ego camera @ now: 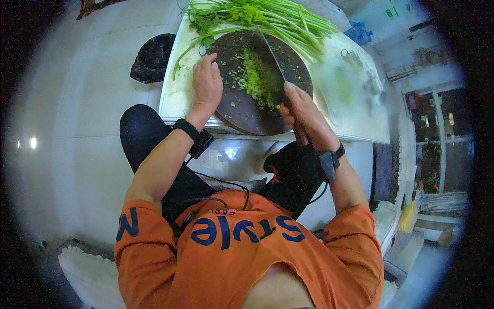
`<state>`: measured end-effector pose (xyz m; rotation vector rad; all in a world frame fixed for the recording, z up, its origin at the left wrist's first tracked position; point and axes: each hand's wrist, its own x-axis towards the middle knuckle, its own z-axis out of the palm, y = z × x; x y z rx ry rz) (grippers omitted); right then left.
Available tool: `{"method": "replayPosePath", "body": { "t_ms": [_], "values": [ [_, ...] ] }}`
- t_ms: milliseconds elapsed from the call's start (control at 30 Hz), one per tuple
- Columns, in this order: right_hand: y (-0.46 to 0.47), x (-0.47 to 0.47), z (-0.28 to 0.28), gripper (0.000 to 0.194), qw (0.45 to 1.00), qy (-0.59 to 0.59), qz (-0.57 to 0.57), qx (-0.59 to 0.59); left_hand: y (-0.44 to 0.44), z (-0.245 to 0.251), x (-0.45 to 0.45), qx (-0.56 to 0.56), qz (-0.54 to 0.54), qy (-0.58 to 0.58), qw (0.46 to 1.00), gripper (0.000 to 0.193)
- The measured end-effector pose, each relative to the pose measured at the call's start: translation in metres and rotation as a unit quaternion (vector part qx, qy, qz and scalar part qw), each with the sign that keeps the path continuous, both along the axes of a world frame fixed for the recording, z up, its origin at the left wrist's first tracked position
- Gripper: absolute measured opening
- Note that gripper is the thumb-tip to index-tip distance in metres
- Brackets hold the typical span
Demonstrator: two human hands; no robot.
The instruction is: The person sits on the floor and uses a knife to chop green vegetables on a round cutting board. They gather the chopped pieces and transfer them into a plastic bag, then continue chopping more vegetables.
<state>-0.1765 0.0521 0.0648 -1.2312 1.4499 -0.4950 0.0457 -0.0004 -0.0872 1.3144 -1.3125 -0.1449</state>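
Note:
My right hand [305,112] grips the handle of a kitchen knife [272,54], whose broad blade stands nearly edge-on over a round dark cutting board [231,112]. A heap of chopped green stalks [252,79] lies across the middle of the board, left of the blade, with small bits scattered around it. At the board's left rim is my left hand [207,83], its fingers close together; whether they grip the rim is not clear. Long leafy green stalks [285,23], resembling celery, lie in a bunch behind the board.
The board rests on a white table [175,98] whose near edge is close to my knees. A blurred translucent plastic bag or container [341,87] with something green is at the right. A black bag-lined bin [152,58] stands left of the table. Cables [220,179] cross my lap.

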Motion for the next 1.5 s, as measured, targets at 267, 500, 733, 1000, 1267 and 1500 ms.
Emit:
{"method": "replayPosePath", "body": {
  "t_ms": [267,500,733,1000,1267,1500],
  "values": [
    [0.013,0.005,0.004,0.034,0.999,-0.041,0.014,-0.007,0.000,0.001,0.000,0.005,-0.006,0.011,1.000,0.027],
    [0.015,0.003,0.005,0.033,0.999,-0.043,0.009,-0.007,0.002,0.003,0.000,0.006,-0.007,0.039,0.999,0.028],
    [0.016,0.003,0.002,0.033,0.998,-0.059,0.032,0.006,0.001,0.003,0.000,-0.001,-0.004,0.057,0.998,0.030],
    [0.019,0.008,0.003,0.033,0.997,-0.067,0.019,0.029,0.003,0.004,0.001,-0.008,-0.007,0.056,0.998,0.031],
    [0.014,0.018,0.000,0.032,0.995,-0.093,0.019,0.037,0.001,0.003,0.001,-0.022,0.012,0.089,0.996,0.034],
    [0.002,0.022,-0.006,0.035,0.992,-0.116,0.012,0.055,0.001,0.003,0.002,-0.010,-0.002,0.105,0.994,0.035]
  ]
}}
